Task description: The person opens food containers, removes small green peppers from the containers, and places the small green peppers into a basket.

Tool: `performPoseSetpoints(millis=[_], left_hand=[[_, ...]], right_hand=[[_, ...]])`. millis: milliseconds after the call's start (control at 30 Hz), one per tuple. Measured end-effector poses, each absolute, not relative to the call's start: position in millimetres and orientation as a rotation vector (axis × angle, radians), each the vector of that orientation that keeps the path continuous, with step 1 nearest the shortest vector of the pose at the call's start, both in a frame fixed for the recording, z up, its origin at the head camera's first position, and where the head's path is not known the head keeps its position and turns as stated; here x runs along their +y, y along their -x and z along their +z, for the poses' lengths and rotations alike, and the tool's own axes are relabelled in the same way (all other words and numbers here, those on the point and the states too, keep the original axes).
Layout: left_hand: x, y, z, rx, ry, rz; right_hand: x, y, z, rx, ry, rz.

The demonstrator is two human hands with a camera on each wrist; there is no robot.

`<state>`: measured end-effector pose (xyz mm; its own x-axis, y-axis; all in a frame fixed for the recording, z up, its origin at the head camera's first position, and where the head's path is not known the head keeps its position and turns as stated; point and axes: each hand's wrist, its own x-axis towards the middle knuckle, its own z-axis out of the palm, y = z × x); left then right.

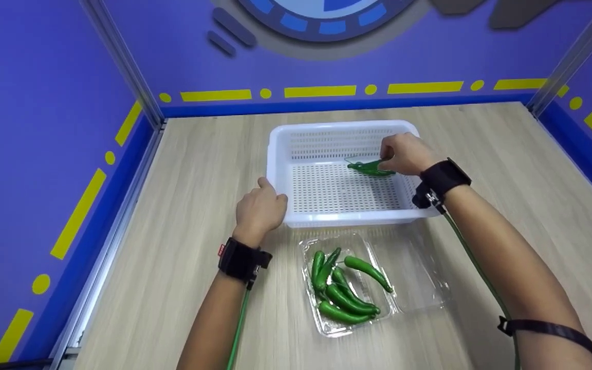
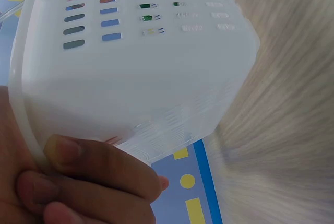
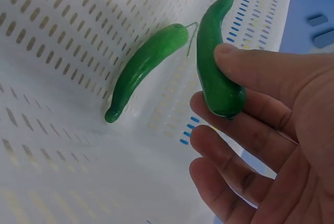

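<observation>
A white perforated plastic basket (image 1: pixel 347 218) stands on the table. My left hand (image 1: pixel 261 208) grips its left rim near the front corner; in the left wrist view the curled fingers (image 2: pixel 104 166) lie against the outside wall. Inside the basket's right side, my right hand (image 1: pixel 410 154) pinches a green chili pepper (image 3: pixel 207 51) between thumb and fingers. A second green pepper (image 3: pixel 148 62) with a thin stem rests in the basket beside the held one. In the head view these two peppers overlap and the hand partly hides them.
In front of the basket lies an opened clear plastic clamshell box (image 1: pixel 310 308), with several green peppers (image 1: pixel 350 300) in its left half. Its transparent lid (image 1: pixel 414 277) is spread to the right. Blue panel walls (image 1: pixel 214 72) border the wood-grain table (image 1: pixel 183 246).
</observation>
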<state>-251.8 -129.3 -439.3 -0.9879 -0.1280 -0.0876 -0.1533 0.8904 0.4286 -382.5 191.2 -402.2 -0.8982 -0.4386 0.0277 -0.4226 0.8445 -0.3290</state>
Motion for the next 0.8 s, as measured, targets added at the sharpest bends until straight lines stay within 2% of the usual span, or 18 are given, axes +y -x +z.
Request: performPoseSetpoints(millis=[800], left_hand=[[-130, 252, -440, 3.007, 0.221, 0.673]], right_hand=[[188, 392, -427, 2.936, 0.665, -0.369]])
